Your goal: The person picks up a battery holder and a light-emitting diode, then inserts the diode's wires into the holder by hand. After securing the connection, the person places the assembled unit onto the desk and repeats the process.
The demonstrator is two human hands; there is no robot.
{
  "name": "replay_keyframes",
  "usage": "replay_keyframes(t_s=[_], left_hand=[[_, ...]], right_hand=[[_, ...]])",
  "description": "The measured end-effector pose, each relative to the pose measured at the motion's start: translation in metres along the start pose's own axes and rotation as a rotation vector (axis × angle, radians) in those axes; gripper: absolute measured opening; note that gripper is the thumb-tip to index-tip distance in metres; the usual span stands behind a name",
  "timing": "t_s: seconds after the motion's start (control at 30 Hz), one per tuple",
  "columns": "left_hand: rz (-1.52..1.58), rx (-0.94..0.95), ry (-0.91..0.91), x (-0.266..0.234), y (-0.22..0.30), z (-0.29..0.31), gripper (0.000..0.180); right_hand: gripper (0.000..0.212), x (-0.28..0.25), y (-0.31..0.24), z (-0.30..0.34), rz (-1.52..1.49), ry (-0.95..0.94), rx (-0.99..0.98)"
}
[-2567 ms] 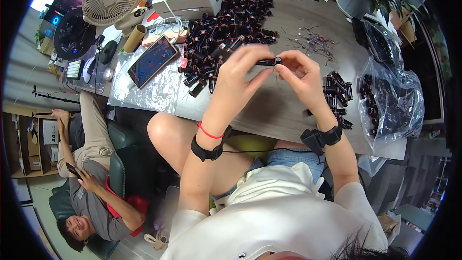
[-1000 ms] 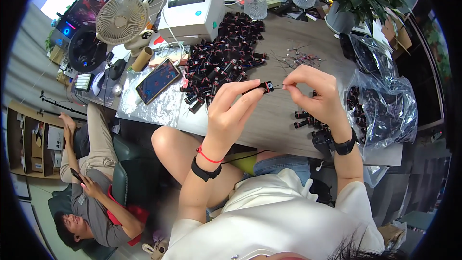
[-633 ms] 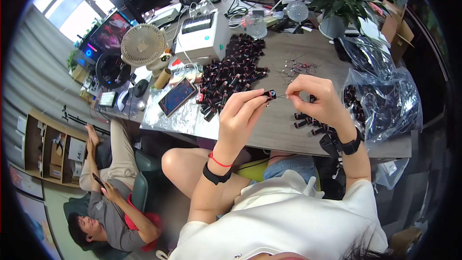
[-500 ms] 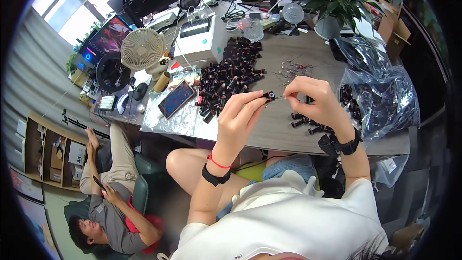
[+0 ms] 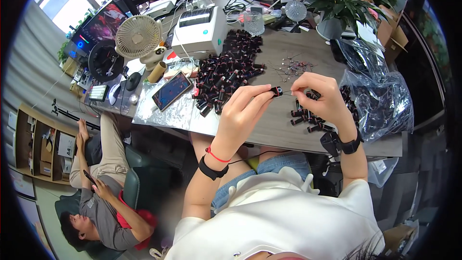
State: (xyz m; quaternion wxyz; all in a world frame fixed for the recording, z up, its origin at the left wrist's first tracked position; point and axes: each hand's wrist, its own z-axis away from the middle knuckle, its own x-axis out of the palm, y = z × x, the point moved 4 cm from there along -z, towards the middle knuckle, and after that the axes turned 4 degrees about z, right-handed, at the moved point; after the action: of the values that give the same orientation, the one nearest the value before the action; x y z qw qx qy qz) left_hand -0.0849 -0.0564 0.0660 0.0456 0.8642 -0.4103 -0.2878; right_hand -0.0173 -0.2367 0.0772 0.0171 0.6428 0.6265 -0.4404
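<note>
Above the desk, my left hand (image 5: 240, 113) pinches a small black cylindrical part (image 5: 276, 91) with a red band, its end poking out past the fingertips. A thin dark wire (image 5: 287, 92) runs from that end to my right hand (image 5: 320, 96), whose thumb and forefinger are pressed together on it. A heap of similar black parts (image 5: 228, 74) lies left of my hands. Beyond them is a small scatter of components with thin wire leads (image 5: 293, 66). More black cylinders (image 5: 301, 115) lie under and beside my right hand, which hides some of them.
A phone (image 5: 172, 91) lies by the heap, with a white printer-like box (image 5: 199, 31) and a fan (image 5: 138, 37) behind. Clear plastic bags (image 5: 378, 103) and a potted plant (image 5: 330, 26) stand right. At left, another person (image 5: 108, 202) reclines holding a phone.
The view has shifted slightly. Both hands, with the black part and wire between them, have moved a little to the right over the desk; their grips look the same.
</note>
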Motion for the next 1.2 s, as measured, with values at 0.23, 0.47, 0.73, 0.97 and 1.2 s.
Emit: replay_keyframes(t_s=[0.23,0.47,0.73,0.97,1.2], left_hand=[[-0.014,0.016,0.001,0.006,0.004,0.008,0.022],[0.016,0.012,0.043,0.013,0.018,0.016,0.024],[0.137,-0.021,0.077,0.026,0.028,0.024,0.026],[0.144,0.035,0.008,0.036,0.031,0.023,0.025],[0.167,0.006,0.0,0.041,0.017,0.029,0.021]], right_hand=[[0.014,0.0,-0.01,0.002,0.048,-0.047,0.001],[0.015,0.0,-0.012,0.016,0.022,-0.062,-0.018],[0.023,0.0,0.003,0.036,-0.321,-0.108,0.146],[0.031,0.0,0.013,0.055,-0.577,-0.204,0.362],[0.029,0.012,0.02,0.053,-0.444,-0.207,0.403]])
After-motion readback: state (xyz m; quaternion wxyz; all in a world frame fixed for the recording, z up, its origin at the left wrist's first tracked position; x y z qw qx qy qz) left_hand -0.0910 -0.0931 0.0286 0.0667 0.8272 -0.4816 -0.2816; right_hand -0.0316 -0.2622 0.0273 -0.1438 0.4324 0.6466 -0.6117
